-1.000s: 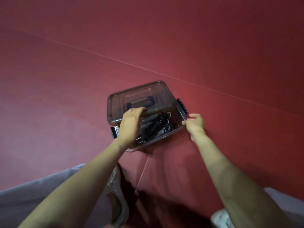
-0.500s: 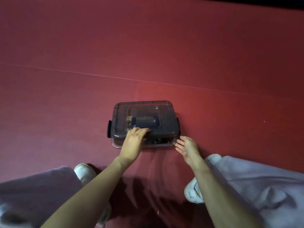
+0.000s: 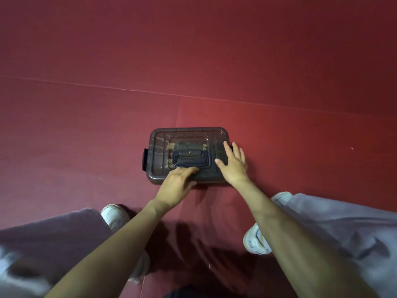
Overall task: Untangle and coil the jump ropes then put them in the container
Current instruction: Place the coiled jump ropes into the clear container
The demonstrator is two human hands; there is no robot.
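Jump ropes [image 3: 185, 146] lie inside the container [image 3: 153, 179], which sits on the red floor [image 3: 86, 125] just ahead of my shoes. I see them only through the smoky see-through lid [image 3: 159, 147]: a dark coiled bundle with pale, tan-looking ends, lying across the middle under the carry handle [image 3: 190, 161]. How tight the coils are I cannot tell through the plastic.

Both my hands rest on the lid and grip nothing. My left hand [image 3: 176, 186] lies flat on the near edge, fingertips touching the base of the carry handle. My right hand [image 3: 233, 166] is spread wide with straight fingers, palm down on the right end.

I judge the ropes to be packed and the closing to be what remains. The lid could seat unevenly, because my weight sits on the near and right parts while the far left corner has nothing on it. That corner could ride up. A springy coil could push back from below, or a loop could be caught under the rim where I cannot see it. The dark latch [image 3: 145, 159] at the left end stands out from the side, and I cannot tell whether it is snapped. The right latch is mostly hidden by my hand. If I lift by the handle with a latch loose, the lid may come away and the ropes spill.
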